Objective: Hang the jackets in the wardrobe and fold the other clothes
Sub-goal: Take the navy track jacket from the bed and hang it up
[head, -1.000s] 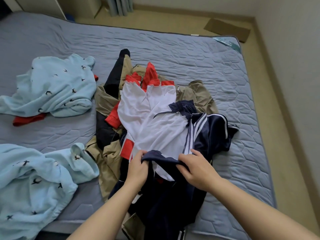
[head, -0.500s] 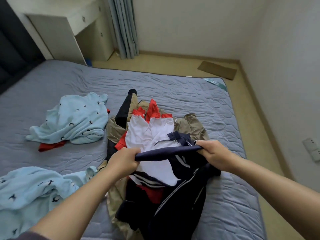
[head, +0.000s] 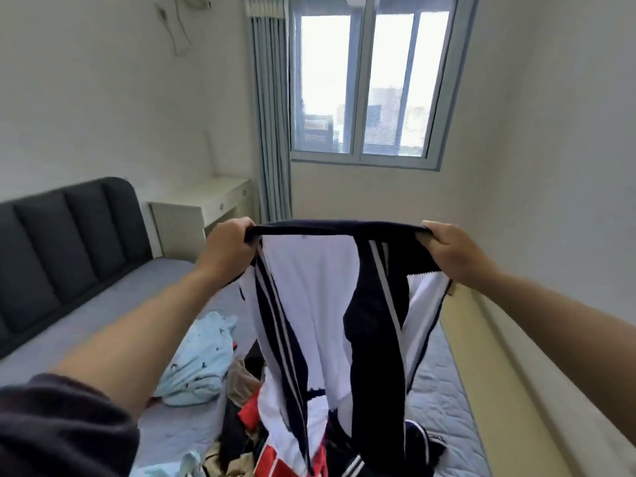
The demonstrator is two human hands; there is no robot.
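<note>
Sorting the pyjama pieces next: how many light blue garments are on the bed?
2. One light blue garment lies left of the held jacket; a second light blue piece peeks in at the bottom edge. More may be hidden.

Your left arm wears a dark charcoal short sleeve (head: 62, 425), bunched above the elbow, soft knit-looking fabric. Your right arm shows no sleeve. Both hands, left hand (head: 229, 249) and right hand (head: 451, 251), are bare.

Jacket (head: 309, 315): navy and white, striped, held up by its navy band, left hand (head: 229, 251) and right hand (head: 451, 253) gripping either end. Below: bed (head: 444, 401), grey cover; clothes pile (head: 247, 438); light blue garment (head: 203, 359). Behind: window (head: 361, 80), curtain (head: 270, 115), dark headboard (head: 65, 242).
</note>
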